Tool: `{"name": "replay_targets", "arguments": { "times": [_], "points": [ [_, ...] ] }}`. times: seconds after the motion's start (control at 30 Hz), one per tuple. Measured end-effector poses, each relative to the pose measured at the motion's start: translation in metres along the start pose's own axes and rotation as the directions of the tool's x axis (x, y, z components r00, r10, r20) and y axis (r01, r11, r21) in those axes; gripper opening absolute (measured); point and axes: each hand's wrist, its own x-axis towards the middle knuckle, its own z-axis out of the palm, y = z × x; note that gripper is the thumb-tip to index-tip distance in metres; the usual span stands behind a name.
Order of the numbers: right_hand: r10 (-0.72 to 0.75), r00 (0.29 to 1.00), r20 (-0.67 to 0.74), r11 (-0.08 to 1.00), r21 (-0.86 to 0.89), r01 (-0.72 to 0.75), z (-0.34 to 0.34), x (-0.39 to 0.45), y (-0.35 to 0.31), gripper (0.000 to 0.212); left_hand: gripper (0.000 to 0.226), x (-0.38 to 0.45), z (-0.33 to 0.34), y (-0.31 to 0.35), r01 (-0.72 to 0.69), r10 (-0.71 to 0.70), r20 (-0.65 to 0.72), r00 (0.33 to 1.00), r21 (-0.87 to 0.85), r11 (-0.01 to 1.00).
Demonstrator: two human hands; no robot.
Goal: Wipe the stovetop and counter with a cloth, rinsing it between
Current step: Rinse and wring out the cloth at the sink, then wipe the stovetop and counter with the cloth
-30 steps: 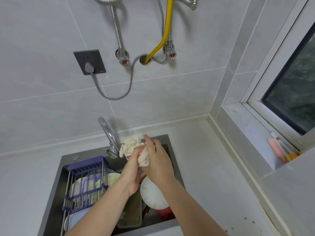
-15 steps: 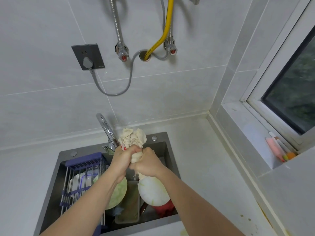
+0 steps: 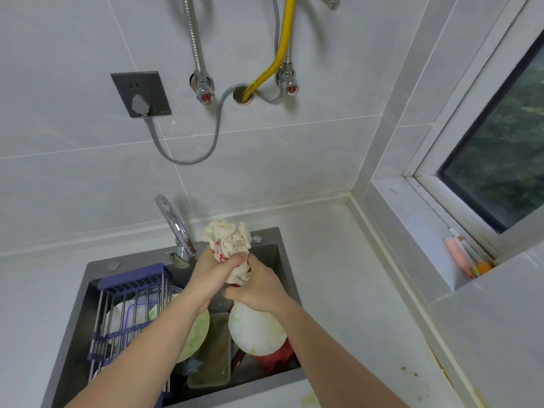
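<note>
Over sink [image 3: 273, 251], cloth [image 3: 228, 237] still wrung, hands unmoved

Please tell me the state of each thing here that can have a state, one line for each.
cloth: bunched, wrung over the sink
left hand: grips the cloth
right hand: grips the cloth lower down
faucet: no water seen running
sink: full of dirty dishes
plug: in the socket
counter: stained near the front

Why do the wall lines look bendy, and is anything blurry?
Head view: its wide-angle lens curves the tile lines and window frame; the cloth and both hands look slightly soft; lighting is even, with a small shine on the faucet.
</note>
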Motion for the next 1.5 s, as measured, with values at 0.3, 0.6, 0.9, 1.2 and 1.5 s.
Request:
{"name": "replay_targets", "arguments": {
  "times": [0.3,0.6,0.9,1.2,1.5],
  "points": [
    [-0.123,0.924,-0.363,0.907,-0.419,-0.044,-0.018,-0.035,0.017,0.046,0.047,-0.01,0.007,-0.002,-0.055,0.055,0.057,0.997,0.003,0.998],
    [0.031,0.607,-0.794,0.859,-0.289,-0.423,-0.045,-0.139,0.01,0.032,0.051,-0.034,0.031,0.012,-0.232,0.18,0.251,0.951,0.198,0.952],
    [0.441,0.207,-0.873,0.863,0.35,-0.365,-0.078,-0.314,0.01,0.017,0.067,-0.13,0.138,0.02,-0.838,0.479,0.725,0.494,0.25,0.486],
    [0.547,-0.237,-0.803,0.522,0.548,-0.654,-0.072,-0.58,0.07,0.011,0.072,-0.289,0.25,0.05,-0.949,0.502,0.806,0.315,0.255,0.185],
    [0.804,-0.155,-0.573,0.586,0.809,0.046,-0.066,-0.783,0.15,0.009,0.044,-0.496,0.385,0.008,-0.494,0.195,0.899,0.393,0.027,0.869]
  ]
}}
